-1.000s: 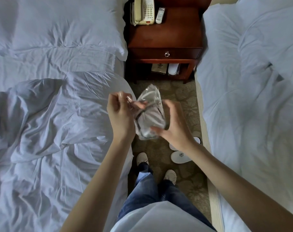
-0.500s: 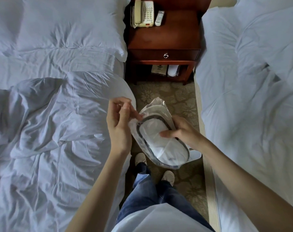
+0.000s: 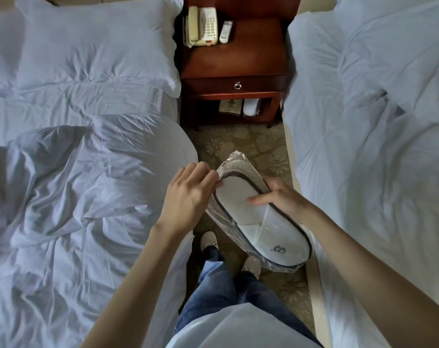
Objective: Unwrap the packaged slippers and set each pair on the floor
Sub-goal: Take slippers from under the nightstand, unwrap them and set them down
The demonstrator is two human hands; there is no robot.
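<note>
Left grip point(image 3: 188, 194) pinches wrapper point(image 3: 234, 159), right grip point(image 3: 281, 197) holds slippers point(image 3: 253, 217) over carpet point(image 3: 251, 144) between beds point(image 3: 75, 197).

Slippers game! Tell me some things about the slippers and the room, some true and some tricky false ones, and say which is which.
1. The slippers are inside a clear wrap. True.
2. The left hand lies flat on the bed. False: it pinches the wrap's edge.
3. The right hand holds the slippers. True.
4. A phone sits on the nightstand. True.
5. The drawer is pulled open. False: it is shut.
</note>
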